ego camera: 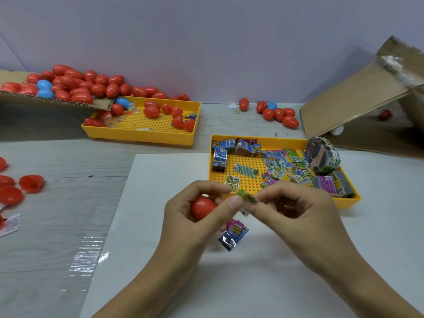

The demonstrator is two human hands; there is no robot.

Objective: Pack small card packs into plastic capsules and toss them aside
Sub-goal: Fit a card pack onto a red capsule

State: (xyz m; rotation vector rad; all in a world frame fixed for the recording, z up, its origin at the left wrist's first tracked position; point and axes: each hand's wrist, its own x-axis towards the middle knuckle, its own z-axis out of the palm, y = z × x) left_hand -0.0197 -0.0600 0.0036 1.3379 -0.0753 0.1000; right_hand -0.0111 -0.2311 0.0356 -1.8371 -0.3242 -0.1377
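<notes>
Left hand [195,216] cupping red capsule [203,210], right hand [296,210] pinching green card pack [249,198] with left fingers

bright even light, perhaps slight edge distortion

My fingers [236,199] work over the near middle of the surface [57,203], where bare white sheet [252,283] lies open toward the near edge. Just beyond them the yellow tray of card packs [344,201] blocks the right. Loose red capsule halves [31,182] crowd the left edge. Along the far edge stand a second yellow tray [137,133], heaped capsules [75,84] and a tilted cardboard flap [358,97]; a bare lane runs between the two trays.
</notes>
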